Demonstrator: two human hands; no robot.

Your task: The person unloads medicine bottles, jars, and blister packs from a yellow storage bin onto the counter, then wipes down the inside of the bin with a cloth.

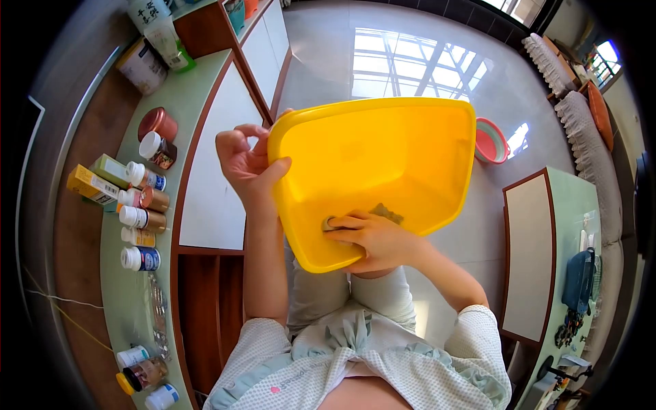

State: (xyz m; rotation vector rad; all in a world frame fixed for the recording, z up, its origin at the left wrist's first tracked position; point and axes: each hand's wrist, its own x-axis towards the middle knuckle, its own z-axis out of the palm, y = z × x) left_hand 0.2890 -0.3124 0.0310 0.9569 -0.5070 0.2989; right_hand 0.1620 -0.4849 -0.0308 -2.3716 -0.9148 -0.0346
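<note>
A yellow plastic basin (362, 154) is held up in front of me, tilted so its open inside faces me. My left hand (247, 162) grips its left rim, thumb over the edge and the other fingers partly hidden behind. Inside the basin, my right hand (377, 240) is pressed against the lower wall with a greyish cloth (388, 213) under its fingers. Bits of the cloth stick out at the fingertips and beyond the knuckles; the rest is covered by the hand.
Left, a long cabinet top (126, 287) carries several pill bottles (142, 219), jars and boxes. On the tiled floor beyond the basin stands a pink and white tub (490, 141). At right are a low cabinet (529, 253) with a blue container (579, 280) and a covered sofa (601, 164).
</note>
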